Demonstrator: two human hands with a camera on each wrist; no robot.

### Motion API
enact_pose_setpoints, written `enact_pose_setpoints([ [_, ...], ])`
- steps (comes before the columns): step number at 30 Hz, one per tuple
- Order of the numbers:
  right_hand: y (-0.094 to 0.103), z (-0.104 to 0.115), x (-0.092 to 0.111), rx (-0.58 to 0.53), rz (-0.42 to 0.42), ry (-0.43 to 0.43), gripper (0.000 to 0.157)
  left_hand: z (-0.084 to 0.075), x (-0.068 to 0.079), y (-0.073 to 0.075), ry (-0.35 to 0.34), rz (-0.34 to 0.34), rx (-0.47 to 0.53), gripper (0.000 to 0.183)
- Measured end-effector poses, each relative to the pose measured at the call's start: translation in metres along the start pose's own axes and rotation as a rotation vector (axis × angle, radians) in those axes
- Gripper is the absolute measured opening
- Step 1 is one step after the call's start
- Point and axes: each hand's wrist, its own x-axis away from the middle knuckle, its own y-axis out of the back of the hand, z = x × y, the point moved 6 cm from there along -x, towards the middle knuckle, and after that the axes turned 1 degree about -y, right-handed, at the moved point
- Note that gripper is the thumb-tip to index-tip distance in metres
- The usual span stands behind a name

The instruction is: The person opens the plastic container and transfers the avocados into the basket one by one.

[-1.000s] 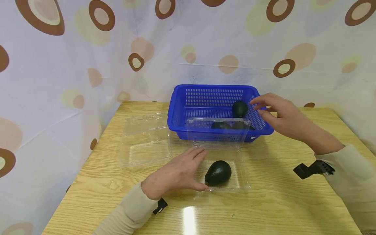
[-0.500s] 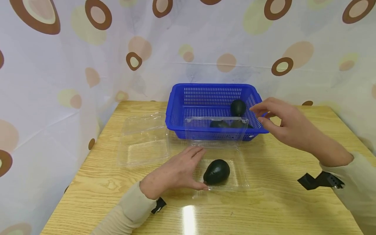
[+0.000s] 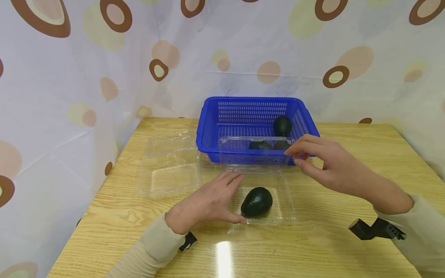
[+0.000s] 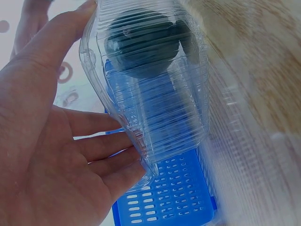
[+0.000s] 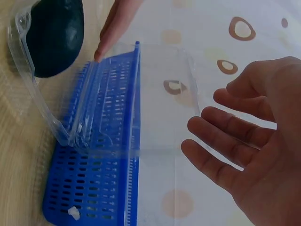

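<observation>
A dark green avocado (image 3: pixel 257 202) lies in the base of a clear plastic clamshell container (image 3: pixel 279 210) on the table. The container's lid (image 3: pixel 240 157) stands raised at the far side, overlapping the basket in the head view. My left hand (image 3: pixel 211 200) grips the base's left side, thumb at the near rim and fingers at the far end; in the left wrist view its fingers (image 4: pixel 117 167) reach the container's edge. Bent and holding nothing, my right hand (image 3: pixel 332 164) is at the lid's right edge; the right wrist view shows its fingertips close beside the lid (image 5: pixel 162 134).
Behind the container stands a blue perforated basket (image 3: pixel 250 99) with one avocado (image 3: pixel 282 126) at its back right and others near its front wall. A second clear plastic container (image 3: pixel 175 175) lies open to the left. A patterned curtain (image 3: pixel 194 50) hangs behind the wooden table (image 3: pixel 313 243).
My right hand has come from the basket's right side down and left to the lid's edge. My left hand and the avocado in the container have stayed in place.
</observation>
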Motion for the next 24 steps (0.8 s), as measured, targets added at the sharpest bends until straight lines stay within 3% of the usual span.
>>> enact_pose_setpoints([
  [15, -0.048, 0.011, 0.005, -0.124, 0.095, 0.041, 0.038, 0.001, -0.001, -0.001, -0.001, 0.002, -0.018, 0.111],
  [24, -0.077, 0.007, 0.012, -0.114, 0.199, -0.032, 0.028, 0.0, 0.0, 0.001, 0.005, 0.005, -0.015, 0.11],
])
